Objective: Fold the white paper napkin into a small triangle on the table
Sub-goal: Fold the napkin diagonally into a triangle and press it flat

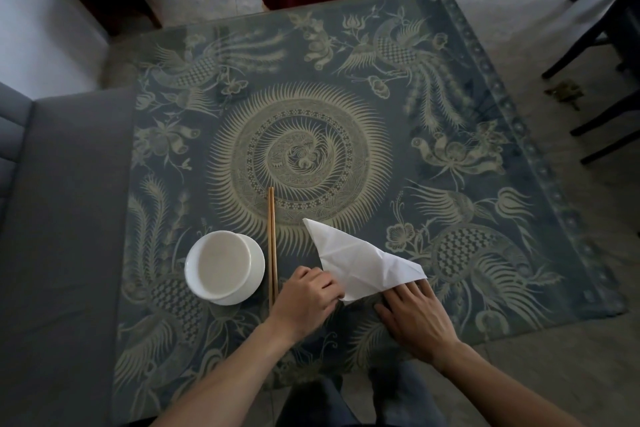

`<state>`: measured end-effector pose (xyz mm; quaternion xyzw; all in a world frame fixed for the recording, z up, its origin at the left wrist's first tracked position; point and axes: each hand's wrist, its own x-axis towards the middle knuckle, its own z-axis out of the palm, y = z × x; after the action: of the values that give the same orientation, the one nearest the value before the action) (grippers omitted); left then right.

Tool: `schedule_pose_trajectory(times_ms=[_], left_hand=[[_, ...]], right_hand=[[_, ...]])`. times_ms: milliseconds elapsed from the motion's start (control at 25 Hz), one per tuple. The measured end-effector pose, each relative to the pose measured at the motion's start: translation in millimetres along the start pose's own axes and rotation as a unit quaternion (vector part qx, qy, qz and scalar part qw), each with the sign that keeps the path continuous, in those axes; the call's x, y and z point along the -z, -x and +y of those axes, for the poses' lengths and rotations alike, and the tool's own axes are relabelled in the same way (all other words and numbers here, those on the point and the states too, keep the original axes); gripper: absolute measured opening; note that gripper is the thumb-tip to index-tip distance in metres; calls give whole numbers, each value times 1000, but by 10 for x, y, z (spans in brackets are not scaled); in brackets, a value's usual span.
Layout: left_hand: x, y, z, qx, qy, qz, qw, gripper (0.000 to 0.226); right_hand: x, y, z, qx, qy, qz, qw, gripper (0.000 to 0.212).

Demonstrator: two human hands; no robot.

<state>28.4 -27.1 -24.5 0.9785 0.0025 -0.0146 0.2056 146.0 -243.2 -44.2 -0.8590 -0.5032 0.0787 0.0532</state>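
Note:
The white paper napkin (356,262) lies creased in a rough triangle on the near part of the table (381,149), one point reaching up and left, another out to the right. My left hand (306,298) pinches its lower left corner between thumb and fingers. My right hand (412,317) rests flat with spread fingers on the napkin's lower right edge, pressing it down. The part of the napkin under both hands is hidden.
A white bowl (225,267) stands left of the napkin, with a pair of wooden chopsticks (272,243) lying lengthwise between them. A grey sofa (62,218) borders the table's left side. Dark chair legs (602,45) stand at the far right.

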Motion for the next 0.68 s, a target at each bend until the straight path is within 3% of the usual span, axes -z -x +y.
schedule_pose_trajectory(times_ms=[680], left_hand=[[-57,-122,180,19,21,65,998,8]], right_hand=[[23,-126,107,1,-36,49,998,43]])
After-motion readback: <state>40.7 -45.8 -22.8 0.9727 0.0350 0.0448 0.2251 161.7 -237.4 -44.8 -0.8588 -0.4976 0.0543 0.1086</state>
